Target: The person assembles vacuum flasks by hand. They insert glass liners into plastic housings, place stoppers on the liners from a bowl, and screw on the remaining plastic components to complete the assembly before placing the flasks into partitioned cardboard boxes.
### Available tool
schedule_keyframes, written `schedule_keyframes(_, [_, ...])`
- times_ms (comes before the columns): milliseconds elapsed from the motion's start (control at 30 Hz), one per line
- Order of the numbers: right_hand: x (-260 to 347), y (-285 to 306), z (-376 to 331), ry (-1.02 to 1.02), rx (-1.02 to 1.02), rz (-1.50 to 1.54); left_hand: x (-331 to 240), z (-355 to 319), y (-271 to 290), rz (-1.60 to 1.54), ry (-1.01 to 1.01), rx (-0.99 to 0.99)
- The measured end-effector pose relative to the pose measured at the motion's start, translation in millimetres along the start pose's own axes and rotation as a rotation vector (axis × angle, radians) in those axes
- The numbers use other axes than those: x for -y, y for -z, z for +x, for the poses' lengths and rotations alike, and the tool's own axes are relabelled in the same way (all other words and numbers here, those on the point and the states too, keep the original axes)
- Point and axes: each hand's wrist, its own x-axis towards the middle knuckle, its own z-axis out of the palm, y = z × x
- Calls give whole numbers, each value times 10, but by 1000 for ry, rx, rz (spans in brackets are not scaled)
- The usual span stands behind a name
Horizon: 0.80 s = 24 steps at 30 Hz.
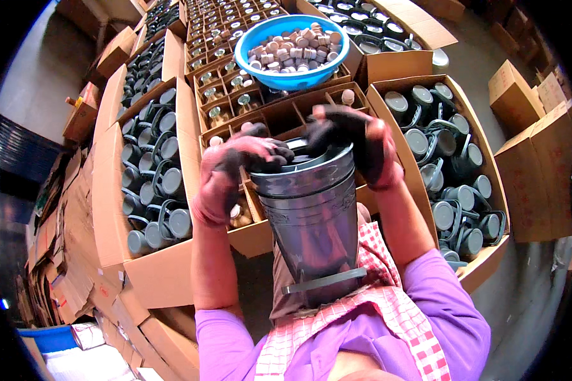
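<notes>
- A black bucket (308,209) stands at the centre of the frame, its wide mouth up, its body narrowing toward the person's lap. A gray strip (324,280) crosses its lower part.
- The left hand (243,155), in a pink and black glove, is at the left of the bucket's mouth. Its fingers are curled over the rim; how firmly they hold it, I cannot tell.
- The right hand (362,143), gloved alike and blurred, is bent at the right of the mouth. Whether its fingers are closed on anything, I cannot tell.
- Behind the bucket, a divided box (248,240) of glass bottles (216,116) runs to the top of the frame.
- A blue basin (292,79) heaped with caps (299,49) sits over that box, upper centre.
- At left, a carton (159,279) is packed with dark pieces (171,181) with round gray ends and loop handles; at right, another carton (483,270) holds similar ones.
- The person wears a purple top and a checked apron (381,298).
</notes>
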Motion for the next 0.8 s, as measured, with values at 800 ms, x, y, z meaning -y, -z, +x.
schedule_keyframes(800, [755,-243,186,-35,361,-607,529,-51,-313,-430,26,-219])
